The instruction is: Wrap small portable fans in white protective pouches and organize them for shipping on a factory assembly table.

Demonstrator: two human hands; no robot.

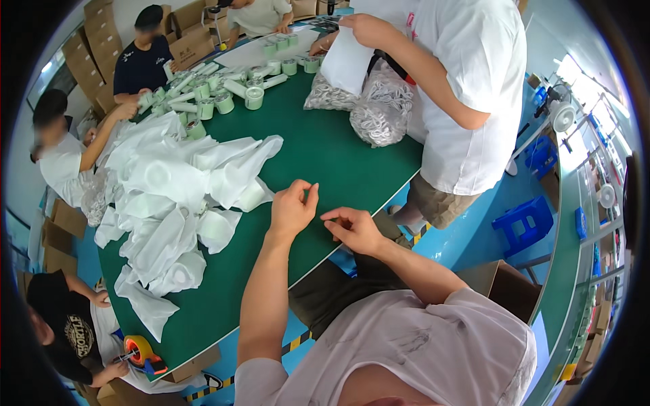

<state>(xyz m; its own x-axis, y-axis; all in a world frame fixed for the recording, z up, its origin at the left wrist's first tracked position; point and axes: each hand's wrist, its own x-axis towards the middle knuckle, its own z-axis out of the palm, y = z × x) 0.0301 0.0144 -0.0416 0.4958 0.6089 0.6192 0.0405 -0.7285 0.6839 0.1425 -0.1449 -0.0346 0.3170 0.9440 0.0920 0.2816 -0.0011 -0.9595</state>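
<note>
My left hand [293,211] is raised over the green table's near edge, fingers loosely bent, thumb a little apart and nothing visible in it. Close beside it on the right, my right hand [355,229] has its index finger and thumb apart, pointing toward the left one; no object shows between them. To the left of my hands lies a large heap of white bagged pieces [159,193], seemingly rolls in translucent bags. Behind that heap, several pale green and white rolls [254,98] lie about, some upright and some on their sides.
A person in white stands at my right holding a white sheet [347,62] above clear bags of pale loops [381,111]. Other people sit around the green table [325,152]. A tape dispenser [141,353] is at the lower left corner. A blue stool [523,224] stands on the right.
</note>
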